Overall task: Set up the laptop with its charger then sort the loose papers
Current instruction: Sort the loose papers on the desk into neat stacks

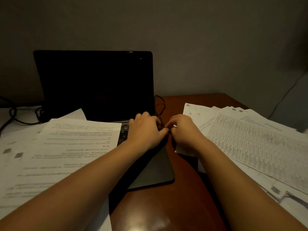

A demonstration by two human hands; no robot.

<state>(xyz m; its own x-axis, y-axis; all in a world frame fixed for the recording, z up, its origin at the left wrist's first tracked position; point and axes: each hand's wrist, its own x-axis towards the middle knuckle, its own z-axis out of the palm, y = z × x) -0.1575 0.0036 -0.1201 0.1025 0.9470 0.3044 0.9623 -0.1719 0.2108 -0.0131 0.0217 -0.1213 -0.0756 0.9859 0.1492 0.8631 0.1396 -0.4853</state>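
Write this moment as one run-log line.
step: charger hookup; left hand: on open black laptop, right edge; right hand: beside it at thin black cable, grip unclear; white printed papers: unsorted, both sides

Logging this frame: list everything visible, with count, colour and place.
laptop: one, black, open, screen dark, centre-left
charger cable: one, black, looping by the laptop's right edge
left papers: several, white, printed, overlapping the keyboard's left part
right papers: spread pile, white, printed, table's right side
table: one, reddish-brown
rear cables: black, far left
left hand: on the laptop's right edge
right hand: beside it, fingers curled; grip hidden
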